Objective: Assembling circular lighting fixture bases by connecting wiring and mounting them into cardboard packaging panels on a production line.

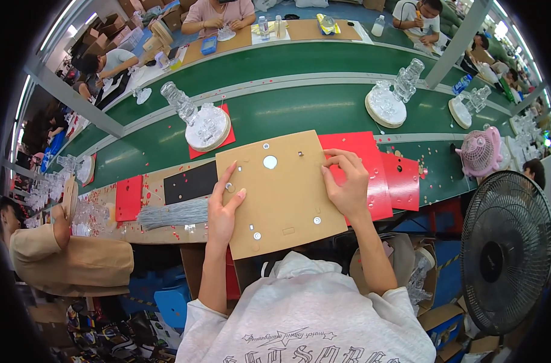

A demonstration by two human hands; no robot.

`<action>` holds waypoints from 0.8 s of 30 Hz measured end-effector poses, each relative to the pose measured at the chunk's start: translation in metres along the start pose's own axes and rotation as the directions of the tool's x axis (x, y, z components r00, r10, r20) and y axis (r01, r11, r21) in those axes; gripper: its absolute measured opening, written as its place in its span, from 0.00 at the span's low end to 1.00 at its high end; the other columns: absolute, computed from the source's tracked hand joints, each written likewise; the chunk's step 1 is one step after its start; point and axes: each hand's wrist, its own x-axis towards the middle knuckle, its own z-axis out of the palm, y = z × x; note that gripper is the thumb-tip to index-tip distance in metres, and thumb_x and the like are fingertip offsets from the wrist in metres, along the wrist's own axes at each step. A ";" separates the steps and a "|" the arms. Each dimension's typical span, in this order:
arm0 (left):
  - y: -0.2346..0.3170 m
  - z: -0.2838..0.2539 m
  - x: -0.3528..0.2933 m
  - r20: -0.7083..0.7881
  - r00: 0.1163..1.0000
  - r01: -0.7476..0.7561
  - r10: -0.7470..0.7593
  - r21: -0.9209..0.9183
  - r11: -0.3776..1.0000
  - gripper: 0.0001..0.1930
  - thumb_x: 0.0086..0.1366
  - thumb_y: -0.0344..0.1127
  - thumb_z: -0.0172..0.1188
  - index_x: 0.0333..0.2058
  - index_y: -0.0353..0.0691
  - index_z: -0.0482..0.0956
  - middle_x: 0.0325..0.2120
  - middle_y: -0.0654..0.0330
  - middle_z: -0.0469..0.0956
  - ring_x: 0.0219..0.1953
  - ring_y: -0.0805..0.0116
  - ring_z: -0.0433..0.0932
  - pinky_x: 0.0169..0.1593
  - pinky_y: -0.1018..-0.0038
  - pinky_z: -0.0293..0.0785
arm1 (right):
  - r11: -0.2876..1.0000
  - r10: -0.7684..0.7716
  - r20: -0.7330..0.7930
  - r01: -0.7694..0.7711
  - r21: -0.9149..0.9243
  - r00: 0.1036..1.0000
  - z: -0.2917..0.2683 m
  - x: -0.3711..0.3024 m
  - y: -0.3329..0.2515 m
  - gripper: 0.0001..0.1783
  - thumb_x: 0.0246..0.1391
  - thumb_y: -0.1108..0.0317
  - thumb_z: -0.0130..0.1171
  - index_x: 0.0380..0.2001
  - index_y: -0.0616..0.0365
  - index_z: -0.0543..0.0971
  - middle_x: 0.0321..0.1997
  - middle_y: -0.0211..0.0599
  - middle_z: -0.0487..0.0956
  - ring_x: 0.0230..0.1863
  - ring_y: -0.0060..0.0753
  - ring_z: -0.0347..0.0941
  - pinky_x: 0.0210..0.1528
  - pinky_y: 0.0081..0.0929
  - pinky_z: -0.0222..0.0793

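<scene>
Both hands hold a brown cardboard panel (pixel 275 193) up in front of me, over the table edge. It has a round hole near its top, several small metal-ringed holes and a few small slots. My left hand (pixel 222 212) grips its left edge, thumb on the face and fingers partly behind. On the right edge, my right hand (pixel 348 184) pinches the board between thumb and fingers. Behind the panel lie red sheets (pixel 372 175), partly covered by it. A bundle of thin grey wires (pixel 172 215) lies beside my left hand, near a black sheet (pixel 191 182).
Clear figures on round white bases (pixel 207 128) stand on the green conveyor (pixel 287 112). At right are a black fan (pixel 508 254) and a pink fan (pixel 481 151). A co-worker in brown (pixel 70 257) works at left; others sit across. Small red discs litter the tabletop.
</scene>
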 end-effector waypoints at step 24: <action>0.008 0.005 0.001 0.023 0.999 -0.041 0.040 0.066 0.997 0.29 0.64 0.24 0.58 0.65 0.39 0.68 0.62 0.50 0.70 0.64 0.63 0.68 0.67 0.71 0.61 | 0.993 -0.077 0.179 0.092 -0.079 0.981 0.007 0.031 -0.001 0.11 0.49 0.73 0.66 0.39 0.59 0.84 0.56 0.36 0.79 0.57 0.44 0.72 0.60 0.38 0.67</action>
